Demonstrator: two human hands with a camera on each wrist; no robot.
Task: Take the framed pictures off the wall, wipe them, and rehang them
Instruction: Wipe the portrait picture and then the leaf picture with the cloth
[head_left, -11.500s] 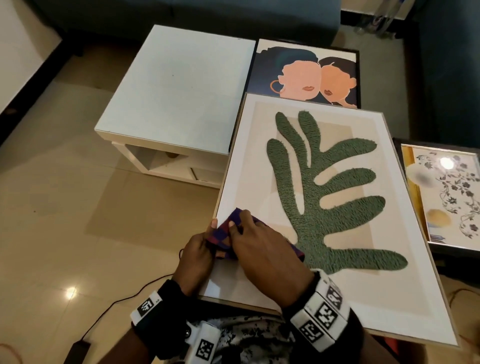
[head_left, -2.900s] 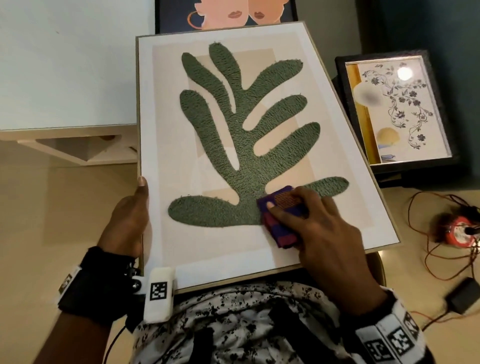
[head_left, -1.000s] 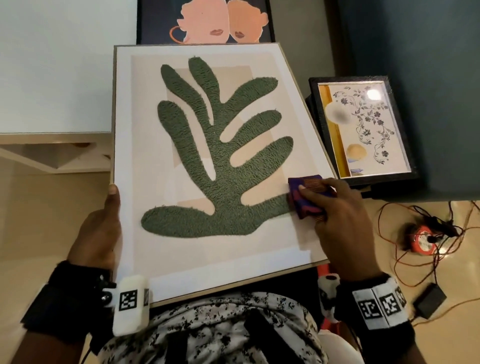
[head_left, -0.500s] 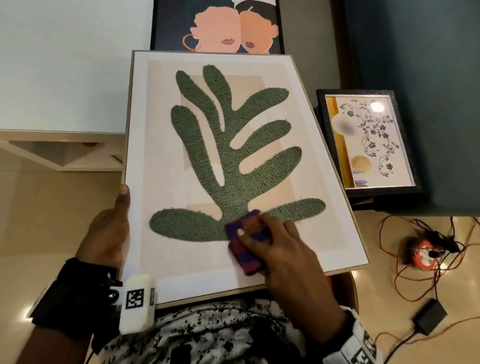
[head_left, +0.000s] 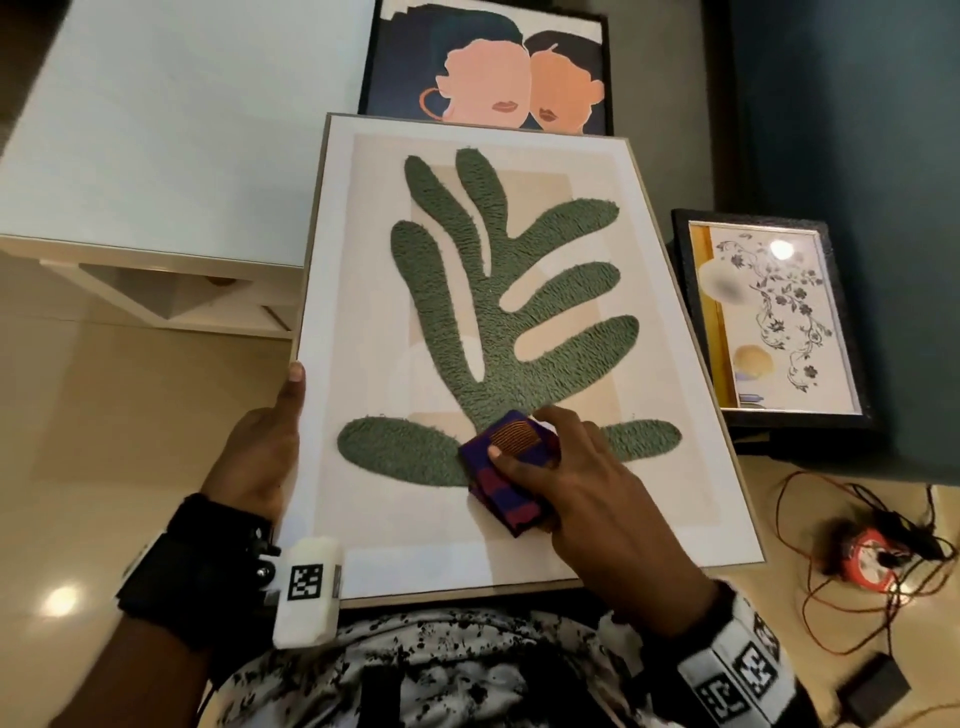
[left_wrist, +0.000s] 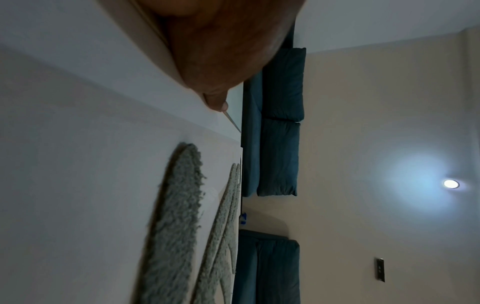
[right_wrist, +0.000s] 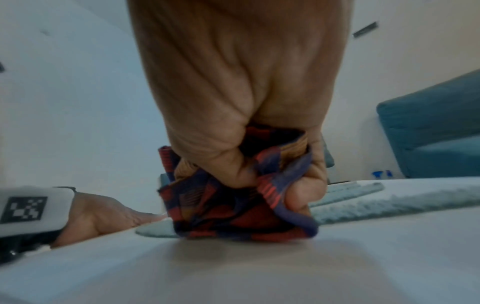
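A large light-framed picture (head_left: 363, 270) with a green leaf shape lies tilted on my lap. My left hand (head_left: 260, 457) grips its left edge, thumb on the front; the left wrist view shows that thumb (left_wrist: 221, 61) on the frame edge. My right hand (head_left: 582, 483) holds a folded purple and red cloth (head_left: 509, 473) and presses it on the glass at the base of the leaf. In the right wrist view the fingers (right_wrist: 306, 185) are curled round the cloth (right_wrist: 233, 205). A portrait picture (head_left: 488, 78) lies beyond, and a small black-framed floral picture (head_left: 774, 317) at right.
A white low table (head_left: 156, 130) stands at upper left. Dark teal sofa (head_left: 857, 130) fills the right side. Orange cables with a red extension reel (head_left: 872, 561) and a black adapter (head_left: 878, 686) lie on the tiled floor at lower right.
My right hand has swept the cloth from the frame's right edge back left to the base of the leaf. The left hand has kept its grip on the left edge.
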